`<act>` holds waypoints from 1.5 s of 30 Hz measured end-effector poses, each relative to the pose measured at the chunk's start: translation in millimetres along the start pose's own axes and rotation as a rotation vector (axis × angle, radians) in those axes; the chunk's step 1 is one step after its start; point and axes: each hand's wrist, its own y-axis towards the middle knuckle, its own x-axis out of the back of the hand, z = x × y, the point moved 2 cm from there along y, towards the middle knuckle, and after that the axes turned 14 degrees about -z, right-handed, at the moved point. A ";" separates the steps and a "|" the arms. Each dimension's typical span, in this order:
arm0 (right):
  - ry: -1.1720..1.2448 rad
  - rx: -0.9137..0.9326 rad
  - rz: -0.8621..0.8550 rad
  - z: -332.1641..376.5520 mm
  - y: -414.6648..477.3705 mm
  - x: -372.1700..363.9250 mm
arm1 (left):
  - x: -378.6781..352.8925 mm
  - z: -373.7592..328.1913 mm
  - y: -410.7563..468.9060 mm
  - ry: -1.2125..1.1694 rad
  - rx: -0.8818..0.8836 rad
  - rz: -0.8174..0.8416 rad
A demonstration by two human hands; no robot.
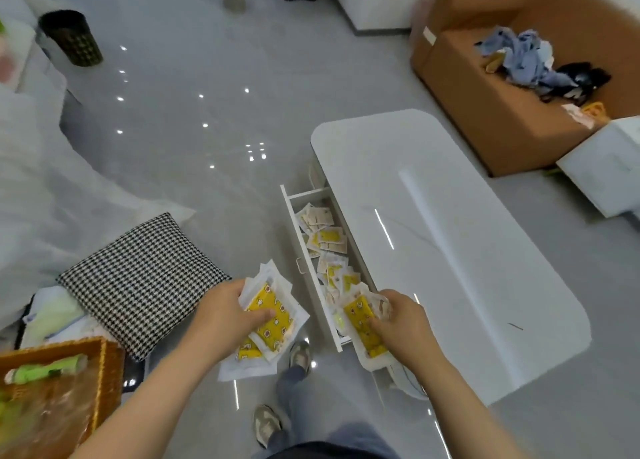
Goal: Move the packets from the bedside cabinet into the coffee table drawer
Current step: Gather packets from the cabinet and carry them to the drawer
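Observation:
A white coffee table (450,244) stands at centre right with its narrow drawer (294,223) pulled out to the left. Several white-and-yellow packets (327,240) lie inside the drawer. My left hand (221,315) grips a stack of yellow star-patterned packets (273,315) just left of the drawer's near end. My right hand (401,323) holds a smaller bunch of the same packets (362,323) over the drawer's near end, beside the table edge. The bedside cabinet is out of view.
A black-and-white houndstooth cushion (142,282) lies on the grey floor at left. A wicker basket (59,393) sits at the lower left. A brown sofa (512,112) with crumpled clothes stands at the upper right, a white box (606,168) beside it. My feet (299,356) stand close to the drawer.

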 end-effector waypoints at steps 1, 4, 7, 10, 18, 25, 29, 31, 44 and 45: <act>0.003 -0.028 -0.008 -0.5 6.1 -1.3 | -1.9 -4.6 11.3 0.008 -0.020 0.025; -0.031 -0.101 -0.018 -3.4 27.8 -10.0 | -6.3 -19.4 47.4 0.053 -0.075 0.073; -0.019 -0.173 -0.030 -5.7 62.6 -19.5 | -8.9 -39.4 89.3 0.103 -0.136 0.092; -0.009 -0.211 -0.046 -2.8 96.9 -22.0 | -8.0 -63.2 128.2 0.157 -0.174 0.122; 0.025 -0.297 -0.097 4.2 159.2 -18.1 | -26.2 -98.2 211.0 0.244 -0.206 0.178; 0.053 -0.384 -0.123 13.2 186.5 -31.1 | -53.7 -113.3 288.7 0.334 -0.256 0.291; 0.092 -0.483 -0.154 23.5 203.0 -47.0 | -73.0 -118.5 339.3 0.401 -0.269 0.365; 0.102 -0.540 -0.163 28.4 211.8 -57.3 | -83.5 -120.2 364.1 0.426 -0.279 0.407; 0.180 -0.793 -0.259 21.0 274.0 -136.0 | -190.5 -94.1 492.5 0.449 -0.109 0.459; 0.192 -0.802 -0.269 17.9 279.1 -142.0 | -201.4 -90.4 499.4 0.458 -0.114 0.466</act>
